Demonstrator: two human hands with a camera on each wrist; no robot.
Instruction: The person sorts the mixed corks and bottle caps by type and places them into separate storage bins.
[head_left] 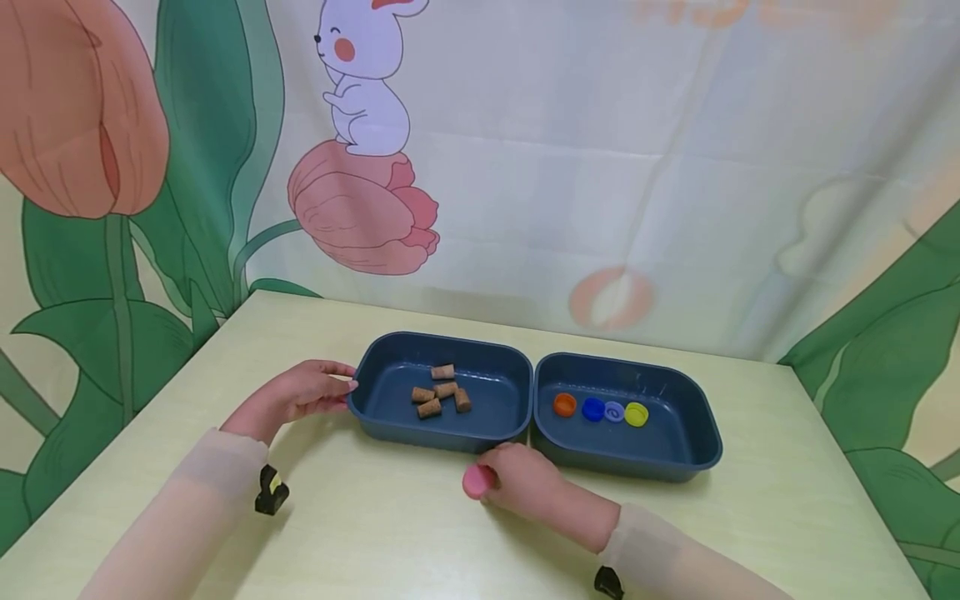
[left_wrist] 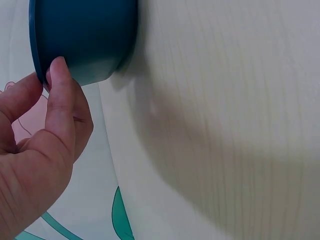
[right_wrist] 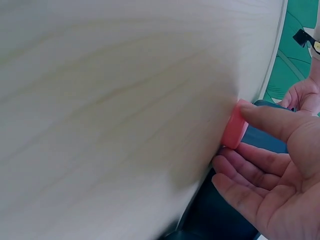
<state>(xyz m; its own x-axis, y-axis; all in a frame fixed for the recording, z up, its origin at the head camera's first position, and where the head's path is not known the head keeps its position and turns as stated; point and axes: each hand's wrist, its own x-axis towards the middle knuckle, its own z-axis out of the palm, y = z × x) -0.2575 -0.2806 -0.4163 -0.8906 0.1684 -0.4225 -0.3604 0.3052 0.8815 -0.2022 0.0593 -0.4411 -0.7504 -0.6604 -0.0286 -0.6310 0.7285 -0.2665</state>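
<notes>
In the head view my right hand pinches a pink bottle cap just in front of the two trays. Its thumb and fingers hold the cap by the edges in the right wrist view, where the cap stands on its side near the tabletop. My left hand holds the left end of the dark blue tray; in the left wrist view its thumb and fingers are at the rim. Several corks lie inside this tray.
A second dark blue tray stands against the first on its right. In it lie an orange cap, a blue cap, a lilac cap and a yellow cap. A printed curtain hangs behind the table.
</notes>
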